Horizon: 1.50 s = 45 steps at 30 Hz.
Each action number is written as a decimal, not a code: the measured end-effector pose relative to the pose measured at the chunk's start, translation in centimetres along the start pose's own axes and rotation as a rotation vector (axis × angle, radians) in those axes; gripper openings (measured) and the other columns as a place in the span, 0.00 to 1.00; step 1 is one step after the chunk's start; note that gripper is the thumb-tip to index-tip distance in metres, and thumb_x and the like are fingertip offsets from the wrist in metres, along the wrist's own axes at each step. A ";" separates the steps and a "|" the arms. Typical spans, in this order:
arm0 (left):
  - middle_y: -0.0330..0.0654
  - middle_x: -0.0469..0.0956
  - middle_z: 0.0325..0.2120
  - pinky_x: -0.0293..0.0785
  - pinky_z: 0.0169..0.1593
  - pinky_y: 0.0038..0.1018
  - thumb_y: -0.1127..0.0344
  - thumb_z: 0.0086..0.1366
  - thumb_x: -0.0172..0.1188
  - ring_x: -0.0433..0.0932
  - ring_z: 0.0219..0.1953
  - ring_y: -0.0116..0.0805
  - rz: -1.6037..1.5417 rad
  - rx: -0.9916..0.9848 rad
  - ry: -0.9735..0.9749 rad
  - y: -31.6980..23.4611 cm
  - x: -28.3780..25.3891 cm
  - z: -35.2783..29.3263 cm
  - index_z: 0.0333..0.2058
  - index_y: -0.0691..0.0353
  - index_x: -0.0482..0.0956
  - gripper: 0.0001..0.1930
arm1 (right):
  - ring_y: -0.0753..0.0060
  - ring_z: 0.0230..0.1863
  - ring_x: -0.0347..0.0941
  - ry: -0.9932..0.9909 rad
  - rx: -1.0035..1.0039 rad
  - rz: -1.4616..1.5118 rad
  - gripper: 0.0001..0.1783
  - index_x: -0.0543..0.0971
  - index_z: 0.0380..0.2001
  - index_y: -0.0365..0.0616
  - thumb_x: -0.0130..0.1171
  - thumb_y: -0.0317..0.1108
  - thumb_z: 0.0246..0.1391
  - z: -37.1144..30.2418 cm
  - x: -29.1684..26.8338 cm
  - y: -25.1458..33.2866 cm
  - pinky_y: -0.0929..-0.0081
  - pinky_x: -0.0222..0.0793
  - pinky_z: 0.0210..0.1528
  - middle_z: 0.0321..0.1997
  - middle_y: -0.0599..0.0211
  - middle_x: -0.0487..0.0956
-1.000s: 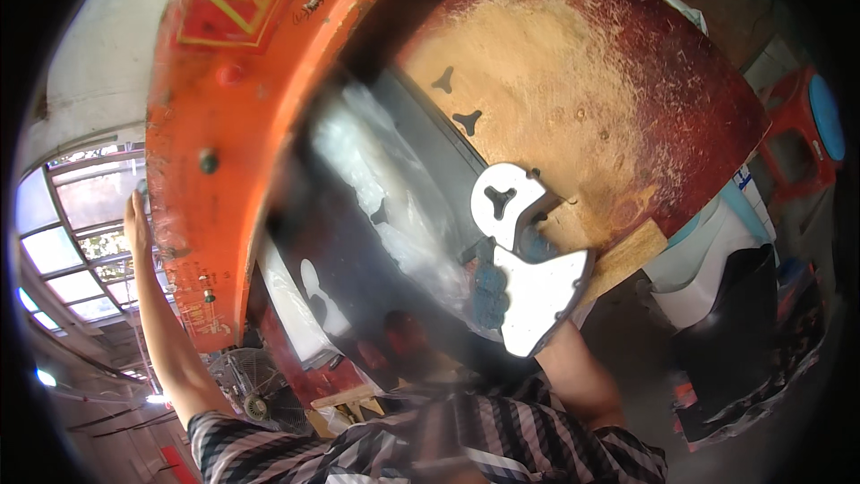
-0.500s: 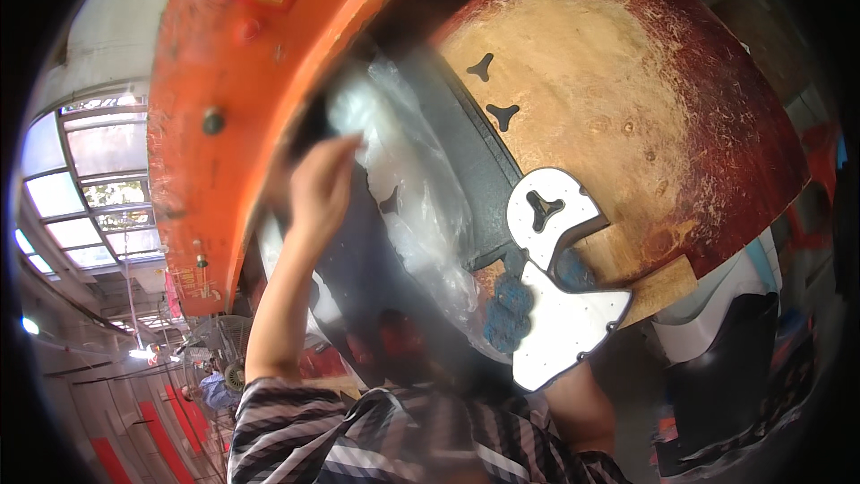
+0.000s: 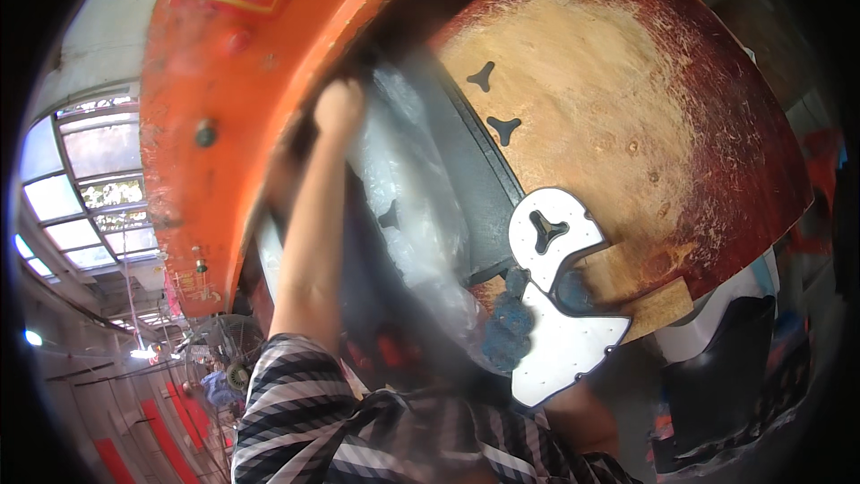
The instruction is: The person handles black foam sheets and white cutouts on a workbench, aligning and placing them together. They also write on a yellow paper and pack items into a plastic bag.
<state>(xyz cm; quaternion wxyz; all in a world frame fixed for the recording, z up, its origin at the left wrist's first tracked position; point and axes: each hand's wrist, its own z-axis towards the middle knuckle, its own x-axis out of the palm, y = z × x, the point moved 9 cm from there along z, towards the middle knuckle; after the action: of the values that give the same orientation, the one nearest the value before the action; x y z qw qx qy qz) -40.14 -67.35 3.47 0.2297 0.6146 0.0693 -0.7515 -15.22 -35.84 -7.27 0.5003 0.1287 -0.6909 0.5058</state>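
Note:
My bare left hand [image 3: 339, 108] reaches up beside the edge of an orange machine head [image 3: 215, 63]. Its fingers look curled in; what they hold, if anything, I cannot make out. Next to it lie dark sheet material [image 3: 488, 184] and crumpled clear plastic film [image 3: 412, 197]. My right hand [image 3: 511, 333], in a blue glove, grips a white, curved cutting die [image 3: 573, 341] with a dark rim and a three-lobed hole. The die hides most of that hand. Two small dark three-lobed pieces [image 3: 505, 130] lie on the worn board [image 3: 573, 63].
The board has a dark red border and scuffed tan middle. The orange machine head looms along the left side. Black and white sheets [image 3: 717, 367] hang at the lower right. A fan [image 3: 235, 367] and windows [image 3: 98, 179] show at the far left.
My left hand has moved upward and away, along the machine's edge. My right hand and the cutting die sit slightly lower in the picture.

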 end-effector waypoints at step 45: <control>0.42 0.76 0.29 0.70 0.41 0.24 0.58 0.59 0.61 0.75 0.33 0.34 -0.042 0.121 -0.442 -6.4 -6.3 -9.2 0.41 0.55 0.79 0.13 | 0.74 0.18 0.61 -0.255 -0.173 -1.224 0.23 0.69 0.29 0.49 0.41 0.58 0.58 -0.3 2.2 3.9 0.72 0.57 0.20 0.22 0.74 0.67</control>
<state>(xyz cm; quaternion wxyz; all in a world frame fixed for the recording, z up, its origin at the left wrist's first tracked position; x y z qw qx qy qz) -33.79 -56.51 6.17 0.1866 0.4460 -0.0151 -0.8752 -18.75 -33.07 -7.69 0.6213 0.5189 -0.5850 0.0509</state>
